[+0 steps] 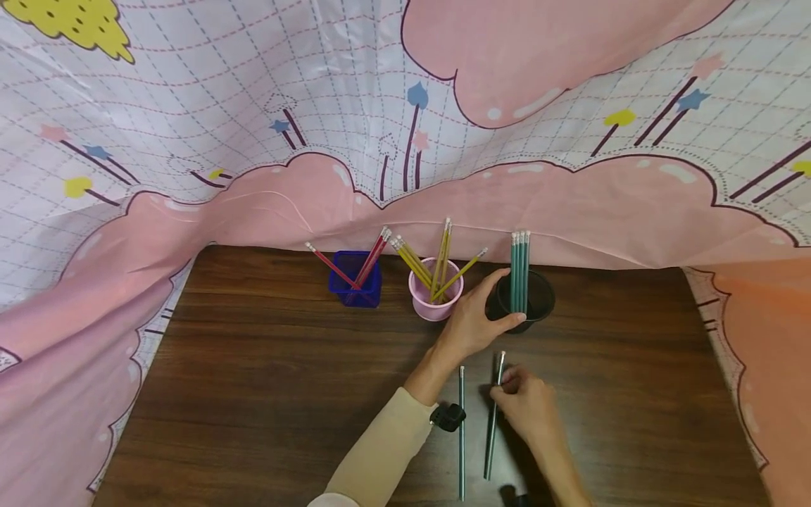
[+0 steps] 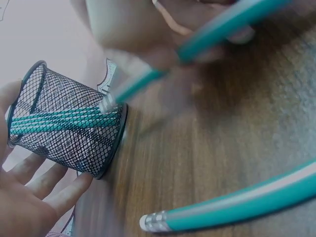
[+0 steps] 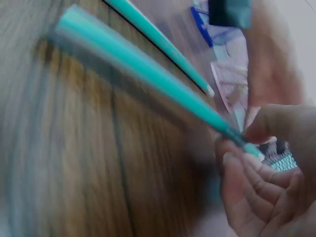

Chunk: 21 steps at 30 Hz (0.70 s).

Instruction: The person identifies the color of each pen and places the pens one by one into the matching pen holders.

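My left hand [image 1: 469, 322] holds a black mesh pencil cup [image 1: 542, 301], thumb at the near rim and fingers along its left side. Several green pencils [image 1: 519, 271] lean inside the cup, eraser ends up. Closer to me, my right hand [image 1: 531, 407] pinches another green pencil [image 1: 491, 440] near its eraser end; the right wrist view shows this pencil [image 3: 148, 76] between thumb and fingers, slanting over the table. Left of it, one more green pencil [image 1: 462, 458] lies on the wood, partly under my left wrist. The left wrist view shows its white eraser [image 2: 144, 222].
A pink mesh cup [image 1: 433, 313] with several yellow pencils [image 1: 413, 260] stands left of the black one. Further left is a blue square holder [image 1: 362, 297] with red pencils [image 1: 331, 264]. A patterned curtain [image 1: 355, 91] hangs behind the wooden table [image 1: 266, 394].
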{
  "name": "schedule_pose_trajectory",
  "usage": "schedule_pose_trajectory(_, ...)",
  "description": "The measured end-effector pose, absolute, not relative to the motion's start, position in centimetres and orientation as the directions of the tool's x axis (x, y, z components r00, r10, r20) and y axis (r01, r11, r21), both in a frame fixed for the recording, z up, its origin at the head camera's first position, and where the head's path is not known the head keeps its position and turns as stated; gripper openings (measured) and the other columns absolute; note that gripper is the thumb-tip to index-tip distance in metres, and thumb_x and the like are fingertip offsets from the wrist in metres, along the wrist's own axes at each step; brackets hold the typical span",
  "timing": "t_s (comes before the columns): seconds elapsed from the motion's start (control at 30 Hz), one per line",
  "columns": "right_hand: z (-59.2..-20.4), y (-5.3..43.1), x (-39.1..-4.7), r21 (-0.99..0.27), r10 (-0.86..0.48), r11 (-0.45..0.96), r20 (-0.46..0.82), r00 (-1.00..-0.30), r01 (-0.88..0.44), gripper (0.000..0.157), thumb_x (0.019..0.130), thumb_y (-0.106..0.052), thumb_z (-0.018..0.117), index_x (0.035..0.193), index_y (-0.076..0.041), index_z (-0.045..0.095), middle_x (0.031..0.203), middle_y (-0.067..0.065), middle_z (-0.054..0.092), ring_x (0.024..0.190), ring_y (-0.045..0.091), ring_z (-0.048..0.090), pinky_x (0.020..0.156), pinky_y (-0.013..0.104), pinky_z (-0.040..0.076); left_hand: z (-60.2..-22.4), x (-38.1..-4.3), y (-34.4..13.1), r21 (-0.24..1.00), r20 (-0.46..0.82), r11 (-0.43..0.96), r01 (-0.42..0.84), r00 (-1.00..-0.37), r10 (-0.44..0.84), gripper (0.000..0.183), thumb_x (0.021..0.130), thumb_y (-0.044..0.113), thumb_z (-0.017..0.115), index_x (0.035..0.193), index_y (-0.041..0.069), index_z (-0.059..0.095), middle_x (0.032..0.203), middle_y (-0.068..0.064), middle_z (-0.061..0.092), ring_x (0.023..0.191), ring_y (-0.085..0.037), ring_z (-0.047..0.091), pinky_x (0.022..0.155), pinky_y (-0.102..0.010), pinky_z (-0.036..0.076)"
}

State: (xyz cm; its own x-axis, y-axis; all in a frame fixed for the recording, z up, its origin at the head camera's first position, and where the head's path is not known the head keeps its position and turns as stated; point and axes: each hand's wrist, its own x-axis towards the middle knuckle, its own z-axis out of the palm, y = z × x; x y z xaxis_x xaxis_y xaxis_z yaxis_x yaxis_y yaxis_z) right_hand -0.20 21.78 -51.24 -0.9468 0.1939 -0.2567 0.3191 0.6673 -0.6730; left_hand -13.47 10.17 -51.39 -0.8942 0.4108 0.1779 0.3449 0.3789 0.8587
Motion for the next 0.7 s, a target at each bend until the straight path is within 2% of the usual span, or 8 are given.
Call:
schedule_pose_trajectory(0.1,-50.9,22.7,0.1,-0.710,0.240,0.613,-0.250,-0.938,0.346,0.017,0.078,-0.008,0.068,0.094,-0.006,0.064,0.073,0.001,0.070,0.050,0.011,0.061,0.046,0.027,0.049,-51.3,-13.4,10.2,0.855,0.185,0.384,0.349,-0.896,0.403,0.078,0.086,0.049,0.075,0.151,0.037,0.034,0.145,0.002,0.052,0.133,-0.008,0.046,0.107,-0.031,0.041)
schedule_pose_trajectory(0.33,-50.0,23.4,0.1,-0.752,0.290,0.566,-0.201,-0.936,0.337,0.017,0.079,-0.005,0.068,0.095,-0.008,0.064,0.077,0.003,0.071,0.054,0.015,0.067,0.046,0.026,0.051,-51.4,-13.5,10.3,0.845,0.237,0.367,0.388,-0.888,0.394,0.078,0.085,0.043,0.078,0.150,0.031,0.037,0.143,-0.002,0.054,0.132,-0.006,0.046,0.109,-0.028,0.039)
schedule_pose_trajectory(0.7,-47.9,23.9,-0.2,-0.828,0.313,0.494,-0.113,-0.943,0.263,0.014,0.083,0.003,0.062,0.096,-0.002,0.063,0.082,0.014,0.072,0.057,0.023,0.070,0.048,0.027,0.055,-51.4,-13.5,10.3,0.866,0.207,0.352,0.356,-0.895,0.396,0.079,0.084,0.044,0.078,0.151,0.030,0.038,0.145,0.005,0.050,0.134,-0.007,0.044,0.109,-0.029,0.038)
